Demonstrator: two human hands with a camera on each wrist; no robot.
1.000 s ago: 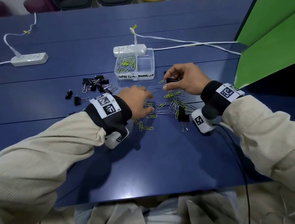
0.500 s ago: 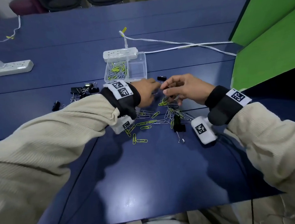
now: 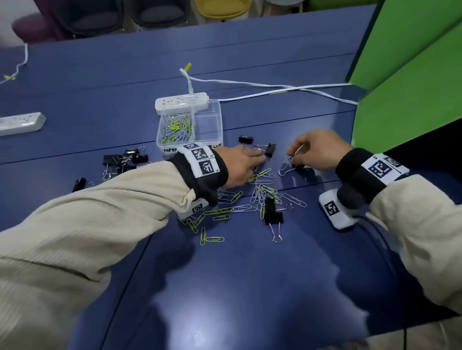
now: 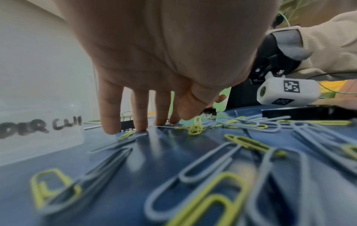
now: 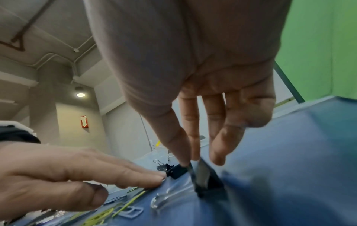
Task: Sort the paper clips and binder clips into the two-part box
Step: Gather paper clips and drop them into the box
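We are in the picking step: our right hand [image 3: 317, 150] pinches a binder clip [image 3: 293, 165] near the table's right edge, our left hand [image 3: 240, 165] lies flat with fingers apart on the paper clips [image 3: 261, 189], and next the clip must go to the empty half of the two-part box [image 3: 207, 126].

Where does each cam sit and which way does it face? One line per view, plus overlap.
Head: on the head, looking forward and down at the blue table; both sleeves and hands show.
Left wrist: under the left hand, low over paper clips, facing the two-part box.
Right wrist: under the right hand, facing its binder clip.
Shared: the right wrist view also shows the left hand.
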